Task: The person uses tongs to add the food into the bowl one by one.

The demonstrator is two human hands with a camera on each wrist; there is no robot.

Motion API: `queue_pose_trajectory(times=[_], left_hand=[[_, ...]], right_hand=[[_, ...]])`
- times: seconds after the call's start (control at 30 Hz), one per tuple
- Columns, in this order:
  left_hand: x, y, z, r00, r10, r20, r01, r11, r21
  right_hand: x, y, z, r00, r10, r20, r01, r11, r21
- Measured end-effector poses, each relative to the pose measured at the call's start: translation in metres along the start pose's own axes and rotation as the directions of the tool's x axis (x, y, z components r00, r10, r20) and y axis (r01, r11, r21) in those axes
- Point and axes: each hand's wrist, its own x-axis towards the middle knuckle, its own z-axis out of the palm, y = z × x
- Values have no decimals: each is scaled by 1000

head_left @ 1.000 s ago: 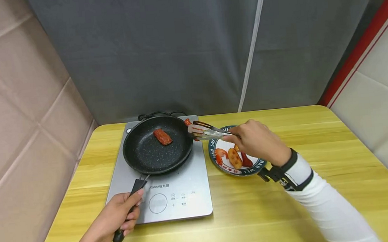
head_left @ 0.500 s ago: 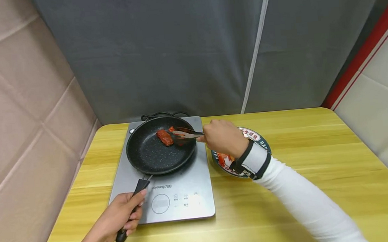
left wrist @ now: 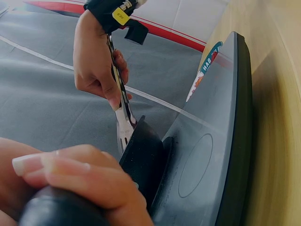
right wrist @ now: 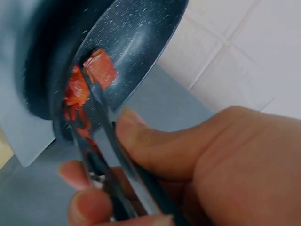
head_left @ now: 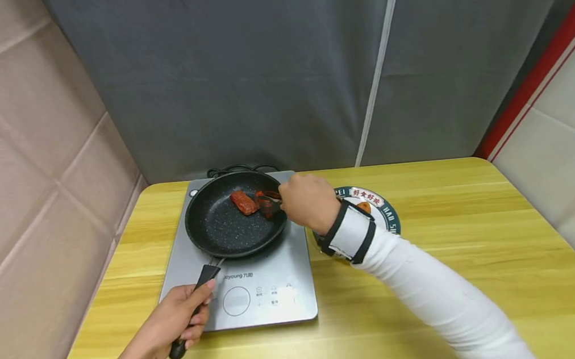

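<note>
Backdrop: grey curtain (head_left: 227,82) hangs behind the wooden table (head_left: 477,231); a padded wall (head_left: 41,235) flanks the left side.
Left hand: this hand (head_left: 179,320) has its fingers wrapped round the handle (head_left: 208,273) of the frying pan (head_left: 225,227).
Right hand: this hand (head_left: 310,200) holds the tongs (left wrist: 125,125), squeezed to a fairly narrow gap.
Red food: one piece (head_left: 243,202) lies in the pan; a second piece (right wrist: 76,87) is between the tong tips, just beside the first, toward the pan's right side. Whether it touches the pan floor I can't tell.
Tong work: I judge this to be placing or turning that second piece; I'd bring it down flat and ease the tips apart gently, without nudging its neighbour.
Handle: I'd brace it, since the pan could swivel on the smooth hotplate (head_left: 289,259).
Pan rim: raised, and the tongs cross it on the right, so I'd lift before drawing back.
Plate: it (head_left: 392,216) sits partly under the right wrist; I'd pass high over it.
Cord: bunched (head_left: 237,168) behind the pan near the curtain, leaving little room.
Moving room: widest stretch of wood runs right of the plate.
</note>
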Motion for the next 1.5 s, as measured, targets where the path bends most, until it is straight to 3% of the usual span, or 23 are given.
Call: queue_pose_trajectory(times=[0.33, 0.67, 1.13, 1.27, 1.5], left_hand=[[-1, 1, 0, 1000, 1, -1, -1, 1000, 10], [0, 0, -1, 1000, -1, -5, 1, 1000, -6], [0, 1, 0, 1000, 2, -11, -2, 1000, 2], [-1, 2, 0, 1000, 2, -11, -2, 1000, 2], [-1, 0, 1, 1000, 4, -9, -4, 1000, 2]], right_hand=[[-3, -18, -10, 995, 69, -68, -70, 997, -25], [0, -20, -14, 995, 98, 8, -97, 994, -52], [0, -5, -29, 993, 119, -6, -119, 993, 12], [2, -3, -28, 994, 106, -16, -106, 994, 19], [4, -9, -16, 997, 14, -72, -14, 1000, -6]])
